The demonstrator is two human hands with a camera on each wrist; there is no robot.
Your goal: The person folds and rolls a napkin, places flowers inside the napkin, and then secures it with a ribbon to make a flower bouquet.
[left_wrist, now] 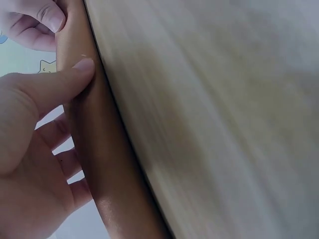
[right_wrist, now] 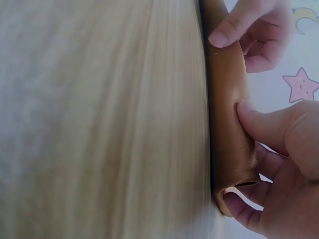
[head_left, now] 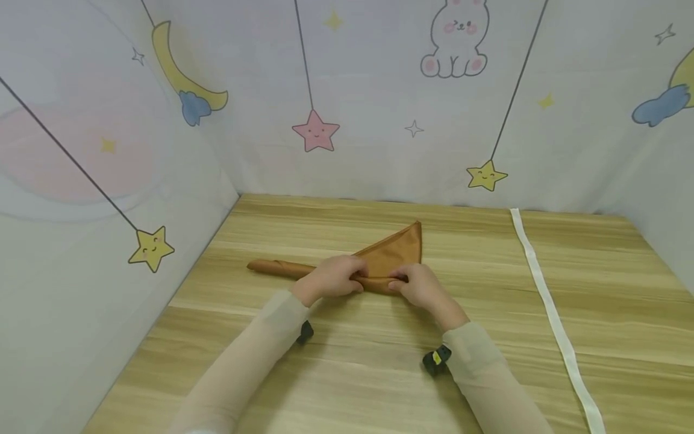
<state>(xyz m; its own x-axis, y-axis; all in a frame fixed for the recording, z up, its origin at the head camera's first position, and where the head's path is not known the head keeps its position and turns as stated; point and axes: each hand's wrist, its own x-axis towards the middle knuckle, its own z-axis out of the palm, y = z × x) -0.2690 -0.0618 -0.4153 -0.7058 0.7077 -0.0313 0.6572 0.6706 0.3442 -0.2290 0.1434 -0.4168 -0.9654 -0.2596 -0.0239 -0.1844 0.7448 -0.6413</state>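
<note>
1. Back wall [head_left: 374, 175]: pale, cloth-like, cartoon print; pink star [head_left: 316, 132], smaller yellow star [head_left: 487, 176] to its right, white bunny [head_left: 459, 45] up top.
2. Left wall [head_left: 65, 313]: pale too, big pink patch [head_left: 65, 160], smiling star [head_left: 152, 248] lower down.
3. Right wall [head_left: 664, 211]: whitish.
4. Table [head_left: 347, 367]: wood-grain top, streaks mostly side to side, meets back wall.
5. Light: soft, diffuse; faint sheen on near tabletop.

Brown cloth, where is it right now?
In the head view, the brown cloth is on the wood-grain table, left of the white strip, with the left hand and right hand gripping its rolled near edge.
</note>
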